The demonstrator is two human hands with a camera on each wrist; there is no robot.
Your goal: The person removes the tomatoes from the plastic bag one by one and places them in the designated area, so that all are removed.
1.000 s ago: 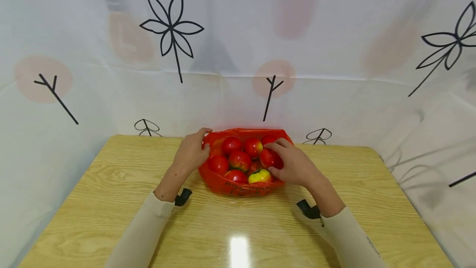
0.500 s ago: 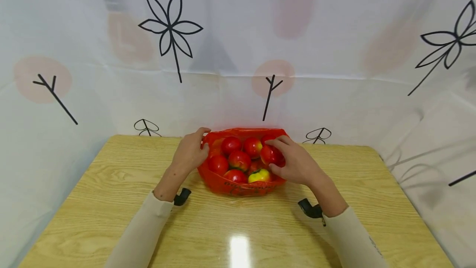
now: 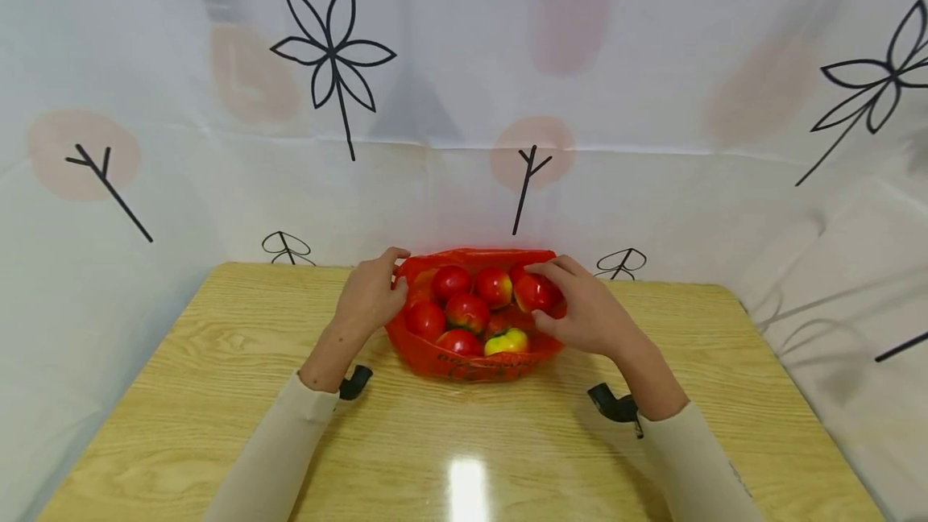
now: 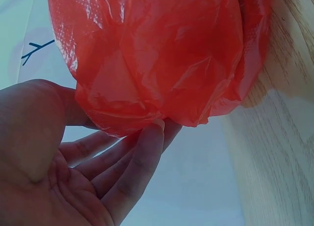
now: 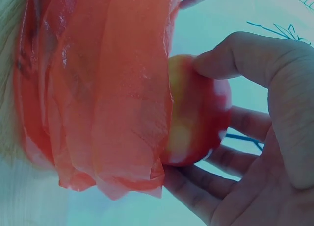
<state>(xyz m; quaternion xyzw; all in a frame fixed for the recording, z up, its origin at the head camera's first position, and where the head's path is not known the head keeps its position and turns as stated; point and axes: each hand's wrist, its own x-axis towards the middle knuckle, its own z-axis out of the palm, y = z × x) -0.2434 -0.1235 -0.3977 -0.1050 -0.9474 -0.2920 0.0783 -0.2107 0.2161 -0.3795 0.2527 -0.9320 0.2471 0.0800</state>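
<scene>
A red plastic bag [image 3: 416, 354] stands with its mouth turned up at the back of the table, several red apples [image 3: 467, 312] inside. One apple [image 3: 507, 341] at the front shows a yellow, lobed end. My left hand [image 3: 366, 296] holds the bag's left rim; in the left wrist view its fingers [image 4: 140, 162] reach round the crumpled plastic [image 4: 167, 64]. At the right side of the mouth, my right hand [image 3: 590, 312] grips a red-and-yellow apple [image 5: 198, 113] between thumb and fingers. In the right wrist view, the bag's edge hides part of that apple.
Beneath the bag is a light wood-grain table [image 3: 464, 433]. A pale cloth [image 3: 449, 39] printed with black plant drawings hangs behind it. Black curved pieces [image 3: 355, 383] sit at both wrists.
My right hand has drawn its apple a little to the right and up, away from the other apples toward the bag's right rim. The left hand has stayed nearly still.
</scene>
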